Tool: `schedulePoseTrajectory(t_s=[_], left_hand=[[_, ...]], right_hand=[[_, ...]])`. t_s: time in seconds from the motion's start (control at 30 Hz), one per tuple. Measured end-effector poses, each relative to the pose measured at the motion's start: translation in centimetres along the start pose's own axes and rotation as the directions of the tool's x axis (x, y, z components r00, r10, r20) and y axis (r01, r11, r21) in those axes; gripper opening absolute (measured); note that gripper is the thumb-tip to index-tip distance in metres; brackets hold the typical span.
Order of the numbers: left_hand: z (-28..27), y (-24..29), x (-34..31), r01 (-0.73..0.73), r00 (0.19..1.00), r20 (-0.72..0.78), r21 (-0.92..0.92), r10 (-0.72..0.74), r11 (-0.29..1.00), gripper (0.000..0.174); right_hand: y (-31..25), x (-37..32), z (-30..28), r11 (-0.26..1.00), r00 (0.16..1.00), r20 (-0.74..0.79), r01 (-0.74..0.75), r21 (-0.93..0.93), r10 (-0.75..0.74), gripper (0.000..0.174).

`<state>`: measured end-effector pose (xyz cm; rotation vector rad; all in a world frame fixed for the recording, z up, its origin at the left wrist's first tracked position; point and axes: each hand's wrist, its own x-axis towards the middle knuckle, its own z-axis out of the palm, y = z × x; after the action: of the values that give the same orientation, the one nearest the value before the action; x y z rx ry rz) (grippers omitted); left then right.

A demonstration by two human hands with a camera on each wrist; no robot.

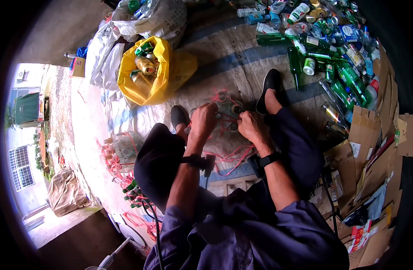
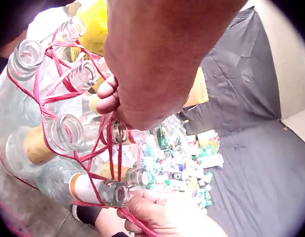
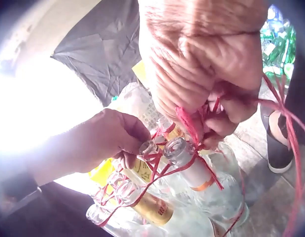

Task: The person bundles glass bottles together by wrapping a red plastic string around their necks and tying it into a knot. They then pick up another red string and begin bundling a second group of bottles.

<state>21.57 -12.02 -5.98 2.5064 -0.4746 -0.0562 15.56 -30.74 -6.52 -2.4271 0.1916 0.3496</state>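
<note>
Clear glass bottles stand bundled on the ground between the person's feet, their necks laced together with red plastic string. My left hand is on the bundle's left side, fingers curled at the bottle necks and pinching the string where it crosses there. Over on the right, my right hand grips a length of the same string beside an outer bottle neck. In the right wrist view, red strands trail from its curled fingers. The left fingertips are partly hidden behind the left hand in its own wrist view.
A yellow bag of cans stands ahead on the left, beside white sacks. Green bottles and other containers are heaped ahead right. Flattened cardboard lines the right side. Another tied bottle bundle stands left of the knee.
</note>
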Motion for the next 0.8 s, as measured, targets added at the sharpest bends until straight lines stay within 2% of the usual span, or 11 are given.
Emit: schedulePoseTrajectory(t_s=[0.2, 0.27, 0.3, 0.37, 0.4, 0.47, 0.5, 0.6, 0.63, 0.77, 0.8], left_hand=[[0.0, 0.3, -0.5, 0.028, 1.0, 0.001, 0.028, -0.028, 0.999, 0.013], [0.1, 0.5, -1.0, 0.016, 1.0, -0.014, 0.078, -0.015, 0.997, 0.016], [0.2, 0.7, -1.3, 0.015, 1.0, -0.018, 0.078, -0.013, 0.997, 0.016], [0.3, 1.1, -1.9, 0.059, 0.998, -0.014, 0.011, -0.059, 0.998, 0.02], [0.6, 1.2, -2.4, 0.059, 0.998, -0.021, 0.012, -0.059, 0.998, 0.02], [1.1, 1.3, -3.3, -0.008, 0.995, -0.097, -0.024, 0.006, 1.0, 0.025], [1.8, 0.1, -3.8, -0.073, 0.996, -0.059, -0.019, 0.071, 0.997, 0.041], [0.7, 1.7, -5.4, -0.159, 0.979, -0.118, 0.054, 0.164, 0.986, 0.054], [0.5, 1.7, -5.9, -0.142, 0.987, -0.061, 0.092, 0.148, 0.986, 0.064], [-0.5, 1.9, -7.1, -0.106, 0.994, -0.017, 0.099, 0.109, 0.989, 0.073], [-0.2, 1.6, -7.1, -0.089, 0.996, -0.016, 0.082, 0.091, 0.993, 0.073]], right_hand=[[0.0, 0.1, 0.4, 0.995, 0.992, -0.073, -0.102, -0.022, 0.1, 0.02], [-0.1, 0.1, 0.3, 0.963, 0.963, -0.013, -0.27, -0.015, 0.27, 0.022], [0.0, 0.1, 0.3, 0.964, 0.964, -0.015, -0.267, -0.016, 0.266, 0.022], [0.9, 0.3, 0.4, 0.962, 0.951, 0.154, -0.273, 0.002, 0.269, 0.026], [1.2, 0.3, 0.8, 0.964, 0.953, 0.152, -0.267, 0.001, 0.264, 0.026], [1.8, 0.2, 1.9, 0.963, 0.97, -0.006, -0.241, 0.118, 0.244, 0.023], [2.2, 0.4, 2.5, 0.964, 0.971, -0.008, -0.237, 0.117, 0.239, 0.023], [4.2, 1.2, 4.7, 0.957, 0.966, -0.082, -0.23, 0.176, 0.247, 0.026], [5.0, 1.5, 5.5, 0.965, 0.974, -0.103, -0.181, 0.187, 0.203, 0.028], [6.8, 1.1, 5.8, 0.985, 0.991, -0.13, 0.034, 0.17, -0.012, 0.031], [6.0, 0.5, 5.1, 0.985, 0.991, -0.136, 0.039, 0.166, -0.017, 0.031]])
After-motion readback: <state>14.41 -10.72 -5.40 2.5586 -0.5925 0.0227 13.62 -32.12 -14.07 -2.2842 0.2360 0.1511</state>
